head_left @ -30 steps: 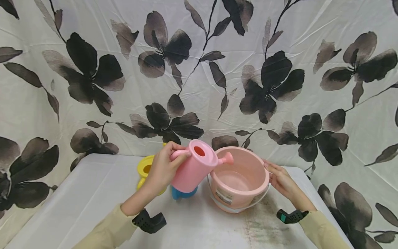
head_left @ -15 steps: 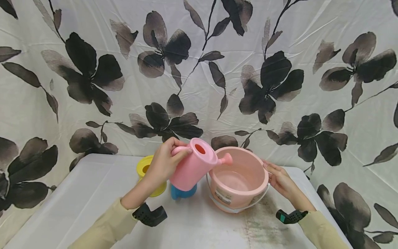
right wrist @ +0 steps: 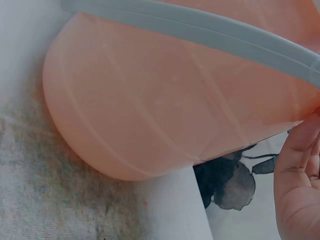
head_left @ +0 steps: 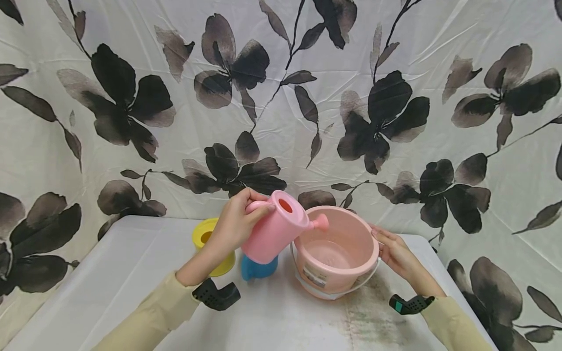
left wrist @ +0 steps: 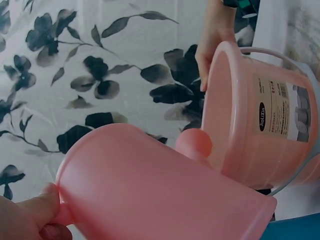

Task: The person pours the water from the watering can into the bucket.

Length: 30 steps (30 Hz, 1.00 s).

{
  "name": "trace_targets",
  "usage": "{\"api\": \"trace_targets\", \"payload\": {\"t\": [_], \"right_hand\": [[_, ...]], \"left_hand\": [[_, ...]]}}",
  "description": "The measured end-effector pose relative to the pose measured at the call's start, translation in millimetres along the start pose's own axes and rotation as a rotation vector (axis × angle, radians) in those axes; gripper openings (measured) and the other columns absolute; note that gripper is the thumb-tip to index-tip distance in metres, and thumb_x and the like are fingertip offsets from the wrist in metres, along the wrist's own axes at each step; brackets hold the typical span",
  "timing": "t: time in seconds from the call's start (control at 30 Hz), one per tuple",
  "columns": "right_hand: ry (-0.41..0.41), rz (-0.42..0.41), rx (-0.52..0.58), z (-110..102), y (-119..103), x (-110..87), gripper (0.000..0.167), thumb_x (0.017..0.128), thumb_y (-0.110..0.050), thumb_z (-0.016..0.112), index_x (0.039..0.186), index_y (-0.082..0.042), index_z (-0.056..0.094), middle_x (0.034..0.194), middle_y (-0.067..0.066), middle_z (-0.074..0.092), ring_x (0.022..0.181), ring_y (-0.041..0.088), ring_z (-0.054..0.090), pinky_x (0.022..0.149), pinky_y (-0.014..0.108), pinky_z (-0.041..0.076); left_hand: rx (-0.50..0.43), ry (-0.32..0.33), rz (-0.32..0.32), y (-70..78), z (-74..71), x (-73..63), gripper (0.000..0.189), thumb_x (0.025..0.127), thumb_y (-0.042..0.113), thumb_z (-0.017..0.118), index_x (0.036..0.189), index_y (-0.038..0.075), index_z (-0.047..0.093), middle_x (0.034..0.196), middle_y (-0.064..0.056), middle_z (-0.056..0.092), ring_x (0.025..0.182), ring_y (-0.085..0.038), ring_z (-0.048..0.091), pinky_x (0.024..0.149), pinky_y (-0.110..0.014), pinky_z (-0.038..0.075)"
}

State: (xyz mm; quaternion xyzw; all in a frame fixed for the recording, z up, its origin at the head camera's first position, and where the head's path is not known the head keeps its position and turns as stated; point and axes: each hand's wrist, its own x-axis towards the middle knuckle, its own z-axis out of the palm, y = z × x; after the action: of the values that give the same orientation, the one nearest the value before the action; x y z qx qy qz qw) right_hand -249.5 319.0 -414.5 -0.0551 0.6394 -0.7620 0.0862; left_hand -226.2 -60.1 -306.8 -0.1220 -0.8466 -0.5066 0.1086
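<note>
A pink watering can point(head_left: 274, 231) hangs tilted in the air in the head view, its small spout point(head_left: 320, 222) over the left rim of a pale pink bucket point(head_left: 338, 278). My left hand point(head_left: 237, 219) grips the can's handle, with the thumb lying on top of it. At the bucket's far right side, my right hand point(head_left: 397, 256) rests fairly straight fingers against the outside of the rim. The bucket stands upright, its white handle point(head_left: 335, 295) hanging down in front. Whether water leaves the spout, I cannot tell.
A yellow watering can point(head_left: 224, 265) stands behind my left forearm, partly hidden. Beside it, below the raised can, sits a blue object point(head_left: 259, 268) whose top is covered. The white table point(head_left: 281, 321) has a stained patch at right, and a floral cloth point(head_left: 281, 97) hangs behind.
The left hand has lifted the watering can slightly and moved it a little right, uncovering more of the blue object. Right hand and bucket stay put.
</note>
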Motion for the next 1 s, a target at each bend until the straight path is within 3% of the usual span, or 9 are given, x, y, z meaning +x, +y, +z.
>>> {"api": "trace_targets", "payload": {"t": [0.37, 0.77, 0.9, 1.0], "right_hand": [[-0.013, -0.007, -0.004, -1, -1, 0.8, 0.022, 0.103, -0.02, 0.043, 0.107, -0.029, 0.063, 0.109, -0.017, 0.067, 0.098, 0.001, 0.065, 0.081, 0.019, 0.053], [0.008, -0.003, -0.038, 0, -1, -1.1, 0.026, 0.103, -0.021, 0.043, 0.127, -0.016, 0.052, 0.109, -0.018, 0.066, 0.099, 0.0, 0.065, 0.082, 0.018, 0.053], [0.011, 0.0, -0.056, 0, -1, -0.7, 0.046, 0.103, -0.021, 0.043, 0.143, -0.001, 0.035, 0.108, -0.019, 0.066, 0.1, -0.001, 0.064, 0.082, 0.018, 0.053], [0.015, 0.003, -0.062, 1, -2, -0.2, 0.059, 0.103, -0.021, 0.043, 0.148, 0.009, 0.019, 0.107, -0.019, 0.065, 0.1, -0.002, 0.064, 0.083, 0.017, 0.052]], "left_hand": [[0.007, -0.027, 0.023, 6.9, -2.4, 4.3, 0.029, 0.09, 0.025, 0.068, 0.109, 0.005, 0.058, 0.098, -0.012, 0.064, 0.084, -0.022, 0.061, 0.072, -0.03, 0.054], [0.013, -0.049, 0.011, 13.3, -2.2, 5.6, 0.03, 0.09, 0.026, 0.068, 0.109, 0.005, 0.058, 0.101, -0.012, 0.065, 0.087, -0.024, 0.061, 0.073, -0.032, 0.055], [0.02, -0.049, 0.01, 14.9, -1.4, 5.9, 0.029, 0.09, 0.026, 0.068, 0.109, 0.006, 0.059, 0.099, -0.011, 0.065, 0.086, -0.023, 0.061, 0.071, -0.031, 0.054], [0.025, -0.048, 0.015, 15.9, -1.0, 6.4, 0.029, 0.089, 0.027, 0.069, 0.108, 0.006, 0.06, 0.098, -0.011, 0.066, 0.085, -0.023, 0.061, 0.071, -0.03, 0.054]]}}
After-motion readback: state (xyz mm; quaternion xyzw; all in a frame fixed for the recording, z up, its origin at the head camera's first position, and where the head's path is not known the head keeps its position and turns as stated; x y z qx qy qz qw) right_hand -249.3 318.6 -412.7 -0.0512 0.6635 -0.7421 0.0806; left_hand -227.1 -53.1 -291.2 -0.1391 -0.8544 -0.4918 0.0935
